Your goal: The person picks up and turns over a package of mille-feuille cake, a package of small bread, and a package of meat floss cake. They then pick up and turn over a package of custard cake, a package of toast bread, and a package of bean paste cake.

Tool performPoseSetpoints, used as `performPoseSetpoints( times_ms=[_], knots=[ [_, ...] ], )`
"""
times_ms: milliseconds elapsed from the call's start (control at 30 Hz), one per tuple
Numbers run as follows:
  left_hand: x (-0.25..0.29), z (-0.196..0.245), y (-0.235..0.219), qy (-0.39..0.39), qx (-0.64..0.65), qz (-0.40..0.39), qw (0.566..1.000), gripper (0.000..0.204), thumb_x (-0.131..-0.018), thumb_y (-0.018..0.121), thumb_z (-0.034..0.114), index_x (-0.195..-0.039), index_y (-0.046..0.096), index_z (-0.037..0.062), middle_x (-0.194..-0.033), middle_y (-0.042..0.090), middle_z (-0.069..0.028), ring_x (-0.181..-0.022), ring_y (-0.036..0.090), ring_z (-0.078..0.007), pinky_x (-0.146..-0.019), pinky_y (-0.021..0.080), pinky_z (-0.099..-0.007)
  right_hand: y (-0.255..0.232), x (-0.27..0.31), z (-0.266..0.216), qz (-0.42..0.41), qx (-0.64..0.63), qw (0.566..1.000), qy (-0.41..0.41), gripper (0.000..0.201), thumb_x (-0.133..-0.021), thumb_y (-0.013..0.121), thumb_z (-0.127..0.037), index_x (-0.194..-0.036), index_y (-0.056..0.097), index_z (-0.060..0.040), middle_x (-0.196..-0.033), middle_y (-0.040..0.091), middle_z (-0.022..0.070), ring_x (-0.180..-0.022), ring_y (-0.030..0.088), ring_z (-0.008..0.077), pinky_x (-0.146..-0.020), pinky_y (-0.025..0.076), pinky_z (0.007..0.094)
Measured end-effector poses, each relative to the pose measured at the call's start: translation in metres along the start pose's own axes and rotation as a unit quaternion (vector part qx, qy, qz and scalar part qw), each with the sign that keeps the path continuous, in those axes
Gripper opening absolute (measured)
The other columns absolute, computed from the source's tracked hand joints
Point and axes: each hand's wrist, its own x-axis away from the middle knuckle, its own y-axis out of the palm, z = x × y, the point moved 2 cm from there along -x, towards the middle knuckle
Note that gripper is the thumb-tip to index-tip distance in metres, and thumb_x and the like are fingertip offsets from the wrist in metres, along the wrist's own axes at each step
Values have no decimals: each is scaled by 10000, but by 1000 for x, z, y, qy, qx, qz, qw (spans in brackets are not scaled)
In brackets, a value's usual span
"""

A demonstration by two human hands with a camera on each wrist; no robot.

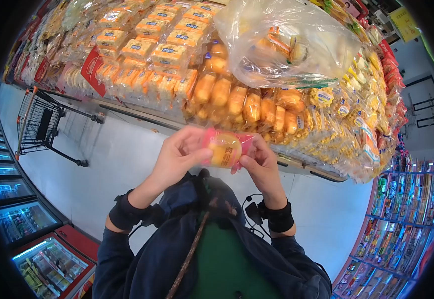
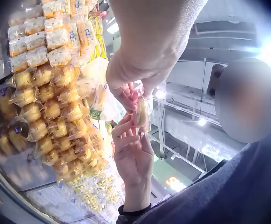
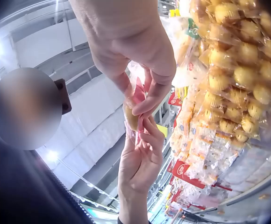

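A small pink and clear packet (image 1: 225,149) with a yellow round item inside is held level between both hands in the head view. My left hand (image 1: 181,152) pinches its left end between thumb and fingers. At the other end, my right hand (image 1: 262,162) pinches the wrapper's edge. The left wrist view shows the packet (image 2: 143,112) edge-on, between the left hand (image 2: 137,60) and the right hand (image 2: 134,161). In the right wrist view the packet (image 3: 132,114) hangs from the fingers of the right hand (image 3: 135,51), with the left hand (image 3: 140,163) below.
Packaged breads (image 1: 237,102) fill a long display beyond the hands, and a clear plastic bag (image 1: 286,45) with packets inside lies on them. A shopping cart (image 1: 42,122) stands at left. Freezers (image 1: 52,264) line the lower left, stocked shelves (image 1: 396,224) the right.
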Motion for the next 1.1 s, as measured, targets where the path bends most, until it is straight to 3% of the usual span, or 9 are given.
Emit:
performPoseSetpoints(
  times_ms=[200, 700, 1100],
  knots=[
    [14, -5, -2, 10, -9, 41, 999, 331, -806, 649, 81, -1082, 487, -5, -1038, 587, -85, -968, 564, -133, -807, 471, -263, 4, -5, 15, 0, -11, 999, 30, 371, -873, 547, -97, -1207, 413, -10, -1108, 553, 89, -948, 562, 150, -740, 500, 296],
    [72, 11, -24, 27, -21, 58, 998, 350, -811, 646, 98, -1092, 470, -10, -1042, 574, -88, -959, 560, -135, -749, 500, -256, 50, 1, 38, -36, -11, 998, 59, 387, -871, 557, -102, -1214, 401, -19, -1113, 545, 75, -971, 553, 141, -769, 488, 281],
    [151, -3, -32, 19, 19, 52, 998, 306, -870, 548, 62, -1141, 440, -27, -1099, 558, -114, -987, 561, -144, -843, 460, -269, 116, 54, 57, 7, 14, 998, 56, 332, -859, 562, -72, -1156, 422, -22, -1016, 565, 57, -888, 561, 114, -773, 456, 253]
  ],
)
